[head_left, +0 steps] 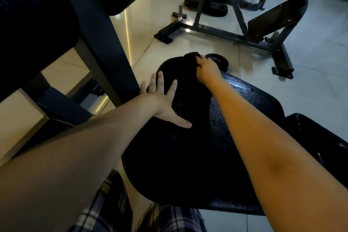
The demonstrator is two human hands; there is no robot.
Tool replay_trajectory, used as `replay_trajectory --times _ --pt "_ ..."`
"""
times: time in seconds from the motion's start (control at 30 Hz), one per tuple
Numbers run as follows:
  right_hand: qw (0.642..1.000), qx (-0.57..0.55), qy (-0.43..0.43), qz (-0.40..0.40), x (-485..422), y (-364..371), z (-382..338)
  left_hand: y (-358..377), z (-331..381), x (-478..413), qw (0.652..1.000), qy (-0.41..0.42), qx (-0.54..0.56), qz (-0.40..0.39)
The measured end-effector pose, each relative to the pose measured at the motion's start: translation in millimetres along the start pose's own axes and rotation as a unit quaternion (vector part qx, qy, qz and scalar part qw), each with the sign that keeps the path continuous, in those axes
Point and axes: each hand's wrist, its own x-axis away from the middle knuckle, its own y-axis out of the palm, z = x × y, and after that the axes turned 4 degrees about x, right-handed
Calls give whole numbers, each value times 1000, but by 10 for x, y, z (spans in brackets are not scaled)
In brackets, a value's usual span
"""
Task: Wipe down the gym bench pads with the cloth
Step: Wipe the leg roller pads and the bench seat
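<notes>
Two bare hands were on the black bench pad. The right hand, in the upper middle of the frame, had its fingers curled over a dark cloth and gripped it at the far rounded end of the pad, where the cloth lay bunched. The left hand, left of the centre, lay flat on the left side of the same pad, with fingers straight and spread and the thumb pointing right; it held nothing. The pad surface looked shiny and pebbled near the right forearm. A second dark pad stood just beside it at the lower right. Behind the right hand a weight plate lay on the pale tiled floor. Higher up, a grey steel frame stood on the floor with more plates near it. A large dark cushion and a dark post filled the upper left. Checked fabric showed at the bottom edge.
</notes>
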Motion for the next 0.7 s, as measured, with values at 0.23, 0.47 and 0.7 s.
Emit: replay_trajectory --times 0.23,0.47,0.7 --pt "998 -44 -41 -13 1007 -30 42 40 5 4 1000 -4 -4 23" --pt "993 -79 -77 -31 1902 -190 186 36 15 -15 1000 -11 -11 18" --pt "999 -28 1 22 500 -36 250 45 -1 -59 1000 -8 -5 13"
